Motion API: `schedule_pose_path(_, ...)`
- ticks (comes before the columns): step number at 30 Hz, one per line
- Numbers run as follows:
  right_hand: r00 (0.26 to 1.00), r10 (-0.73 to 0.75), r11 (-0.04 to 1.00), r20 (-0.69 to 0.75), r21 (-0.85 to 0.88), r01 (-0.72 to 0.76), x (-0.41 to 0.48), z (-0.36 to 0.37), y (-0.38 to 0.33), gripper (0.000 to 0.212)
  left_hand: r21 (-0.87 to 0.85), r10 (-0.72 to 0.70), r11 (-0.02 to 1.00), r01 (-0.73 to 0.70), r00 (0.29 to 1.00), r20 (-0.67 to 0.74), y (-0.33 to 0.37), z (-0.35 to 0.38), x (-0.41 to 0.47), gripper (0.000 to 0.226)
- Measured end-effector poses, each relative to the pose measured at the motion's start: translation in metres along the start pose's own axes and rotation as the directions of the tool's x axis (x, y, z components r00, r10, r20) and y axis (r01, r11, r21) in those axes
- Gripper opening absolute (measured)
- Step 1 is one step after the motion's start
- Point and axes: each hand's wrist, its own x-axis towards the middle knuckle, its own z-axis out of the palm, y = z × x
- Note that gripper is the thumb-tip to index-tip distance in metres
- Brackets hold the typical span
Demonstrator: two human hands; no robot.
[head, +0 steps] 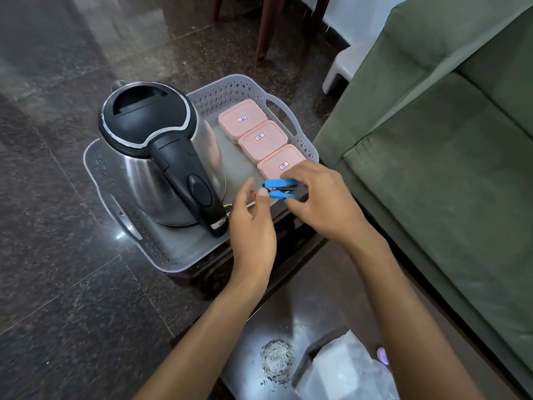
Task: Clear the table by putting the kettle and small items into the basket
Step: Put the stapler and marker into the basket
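Here, the grey basket (178, 249) sits on a dark table (288, 298), and the steel kettle (155, 157) stands upright in its left half, black handle toward the person. Along the basket's right side lie three pink lidded boxes (263, 140) in a row, each touching the next. The left hand (251, 223) hovers over the basket's near edge, fingers loosely curled; its thumb seems to meet the tip of a small blue clipper (278, 188), though whether it pinches is unclear. The right hand (323, 203) grasps that clipper just in front of the nearest box. A green sofa (432, 168) stands right.
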Motion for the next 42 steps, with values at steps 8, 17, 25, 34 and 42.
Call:
schedule_pose_path(8, 0.999, -0.037, 0.948, 0.003, -0.317, 0.036, 0.057, 0.013, -0.008, 0.032, -0.047, -0.055, 0.997, 0.057, 0.998, 0.044, 0.007, -0.004, 0.001, 0.071)
schedule_pose_path(17, 0.948, -0.089, 0.765, 0.305, -0.589, 0.261, 0.081, 0.07, -0.022, 0.027, -0.035, -0.133, 0.989, 0.141, 0.977, 0.169, 0.008, -0.013, -0.007, 0.073)
schedule_pose_path(25, 0.936, -0.037, 0.775, 0.349, -0.581, 0.248, 0.087, 0.071, -0.025, 0.029, -0.016, -0.134, 0.99, 0.141, 0.969, 0.209, 0.008, -0.017, -0.006, 0.073)
schedule_pose_path(34, 0.948, -0.072, 0.809, 0.31, -0.539, 0.237, 0.072, 0.075, -0.013, 0.032, -0.044, -0.115, 0.991, 0.127, 0.97, 0.213, 0.005, -0.014, -0.004, 0.076)
schedule_pose_path(42, 0.929, -0.037, 0.985, -0.368, -0.172, -0.029, 0.018, 0.059, -0.008, 0.022, -0.063, 0.114, 0.993, -0.103, 0.974, 0.194, -0.005, -0.008, -0.018, 0.06)
